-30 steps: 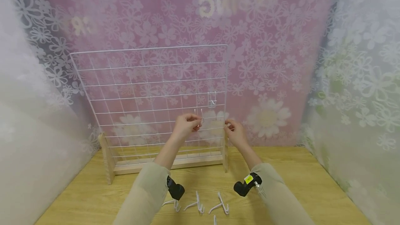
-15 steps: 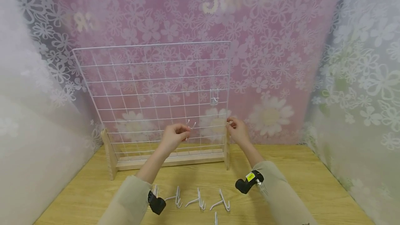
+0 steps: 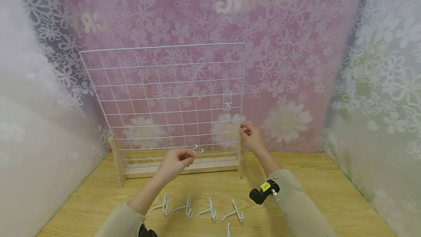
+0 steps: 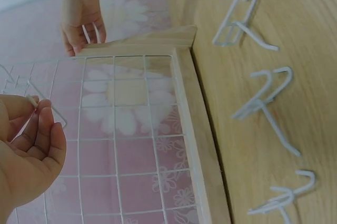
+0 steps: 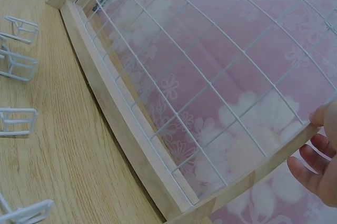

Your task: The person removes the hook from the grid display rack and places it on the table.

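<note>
My left hand point(image 3: 174, 162) pinches a white wire hook point(image 3: 198, 150) between thumb and fingers, low in front of the grid rack. In the left wrist view the hook's wire point(image 4: 48, 101) sticks out past the fingertips. The white wire grid rack point(image 3: 167, 124) stands upright in a wooden base point(image 3: 207, 166). With thumb in front and fingers behind, my right hand point(image 3: 252, 138) grips the rack's right edge, at the top of the wooden end post point(image 3: 241, 160). One hook point(image 3: 227, 102) hangs on the grid near its right side.
Several more white hooks lie on the wooden table: a row with this hook point(image 3: 185, 207) and this hook point(image 3: 234, 211), plus a partly cut-off hook point(image 3: 228, 230) at the bottom edge. Behind the rack hangs a pink flowered curtain point(image 3: 286, 57).
My left hand has moved down and left, away from the grid's middle right, carrying the hook, which has tilted over. My right hand keeps its place on the rack's edge.
</note>
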